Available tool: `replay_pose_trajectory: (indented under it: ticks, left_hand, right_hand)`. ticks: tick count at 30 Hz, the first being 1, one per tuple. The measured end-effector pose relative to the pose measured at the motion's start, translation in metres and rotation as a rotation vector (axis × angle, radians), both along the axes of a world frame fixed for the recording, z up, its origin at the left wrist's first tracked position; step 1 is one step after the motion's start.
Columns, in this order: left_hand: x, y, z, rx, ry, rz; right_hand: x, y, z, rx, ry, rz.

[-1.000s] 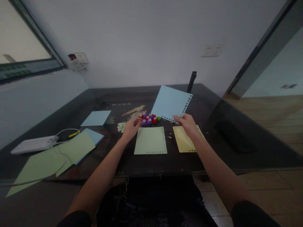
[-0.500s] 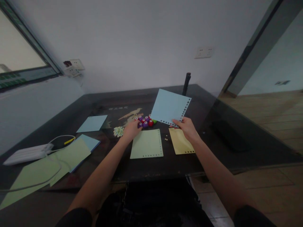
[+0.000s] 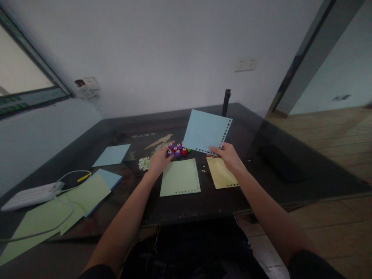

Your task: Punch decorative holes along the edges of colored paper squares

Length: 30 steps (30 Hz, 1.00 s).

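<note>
In my right hand (image 3: pixel 229 157) is a light blue sheet of paper (image 3: pixel 206 130), pinched at its lower edge and raised off the table. Small shaped holes run along two of its sides. My left hand (image 3: pixel 159 161) has its fingers closed around a purple craft punch (image 3: pixel 169 153) at the left of a cluster of red, purple and green punches (image 3: pixel 184 151). Just left of that hand lies a pile of small pale paper bits (image 3: pixel 143 163). A pale green punched sheet (image 3: pixel 179 178) lies between my forearms. Under my right hand is a yellow punched sheet (image 3: pixel 219 174), partly covered.
Another blue sheet (image 3: pixel 112 155) lies at the left, with green sheets (image 3: pixel 84 193) nearer me. A white power strip (image 3: pixel 31 195) and its cable stand beside them. A black upright object (image 3: pixel 226 102) is at the back, a dark flat object (image 3: pixel 280 162) at the right.
My left hand has shifted slightly left at the edge of the punch cluster. The blue sheet stays raised in my right hand, and the whole view has turned a little.
</note>
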State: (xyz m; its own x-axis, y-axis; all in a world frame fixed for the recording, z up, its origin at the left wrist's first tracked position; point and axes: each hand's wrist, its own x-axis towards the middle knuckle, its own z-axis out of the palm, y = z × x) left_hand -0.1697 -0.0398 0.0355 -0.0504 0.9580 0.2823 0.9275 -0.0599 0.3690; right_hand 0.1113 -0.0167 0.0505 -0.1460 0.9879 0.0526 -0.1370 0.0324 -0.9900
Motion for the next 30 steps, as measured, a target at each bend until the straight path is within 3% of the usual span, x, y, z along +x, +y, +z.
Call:
replay_pose_trajectory:
  ticks: [5,8,10,18,22,30]
  left_hand:
    - [0.023,-0.005,0.004,0.075,-0.444,-0.152]
    - [0.048,-0.006,0.006,-0.079,-0.783,-0.28]
    - [0.062,-0.007,0.009,-0.153,-0.905,-0.318]
    - [0.086,-0.015,0.007,-0.425,-1.513,-0.328]
    - [0.088,-0.02,0.003,-0.438,-1.575,-0.347]
    - [0.092,-0.03,0.006,-0.326,-1.443,-0.317]
  right_hand:
    - [0.0,-0.001,0.0,0.001,-0.004,-0.008]
    - [0.001,0.0,-0.002,-0.012,0.019,-0.016]
    - [0.001,0.0,-0.003,-0.015,0.016,-0.013]
    - [0.001,0.002,-0.004,0.007,0.013,-0.02]
    - [0.001,0.0,-0.002,-0.003,0.012,-0.031]
    - [-0.003,-0.002,-0.002,0.0,0.007,-0.05]
